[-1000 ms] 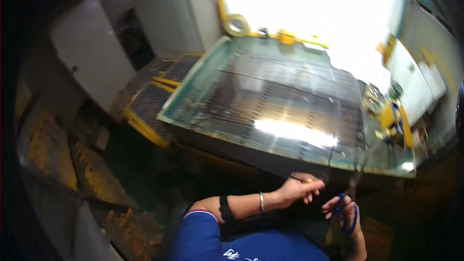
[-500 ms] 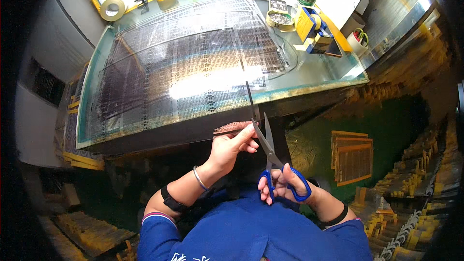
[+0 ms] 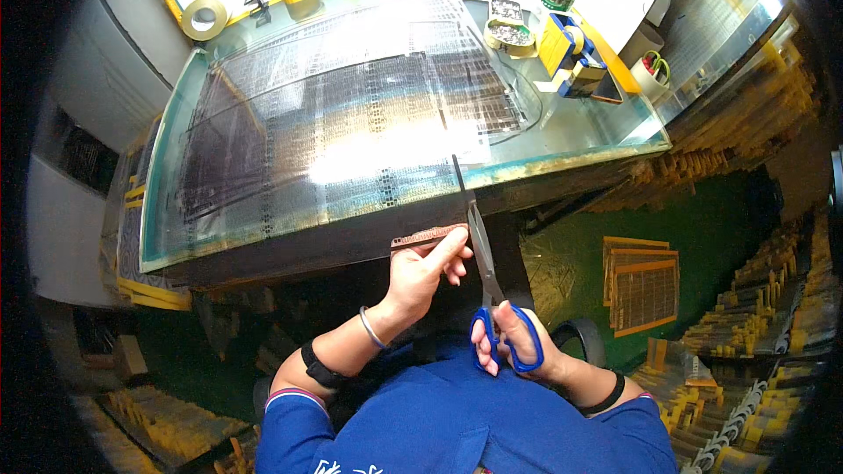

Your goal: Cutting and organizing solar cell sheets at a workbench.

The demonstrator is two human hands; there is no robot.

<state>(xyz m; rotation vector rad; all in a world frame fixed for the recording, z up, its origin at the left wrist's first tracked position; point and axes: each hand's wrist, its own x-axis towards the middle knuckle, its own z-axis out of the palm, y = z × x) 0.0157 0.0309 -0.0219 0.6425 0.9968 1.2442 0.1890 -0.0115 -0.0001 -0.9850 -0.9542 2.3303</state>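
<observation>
My left hand (image 3: 420, 274) pinches a small stack of pinkish film strips (image 3: 428, 236) between thumb and fingers, just off the table's near edge. My right hand (image 3: 520, 341) is wrapped through the blue handles of a pair of scissors (image 3: 486, 260). Their blades point away from me, drawn together just right of my left fingertips. A narrow dark strip (image 3: 457, 174) runs from the film sheets down to the blade tips; whether the blades grip it, I cannot make out. Patterned transparent film sheets (image 3: 237, 136) lie layered on the glass-topped table (image 3: 571, 154).
At the table's back right stand a blue and yellow tape dispenser (image 3: 566, 48), an open tin (image 3: 509, 37) and a white cup (image 3: 651, 83) with tools. Tape rolls (image 3: 205, 18) sit at the back left. Framed panels (image 3: 645, 291) lie on the green floor at right.
The scissor blades have closed from a wide spread, and the handles have come together in my right hand. My left hand has shifted slightly right and nearer with the film strips.
</observation>
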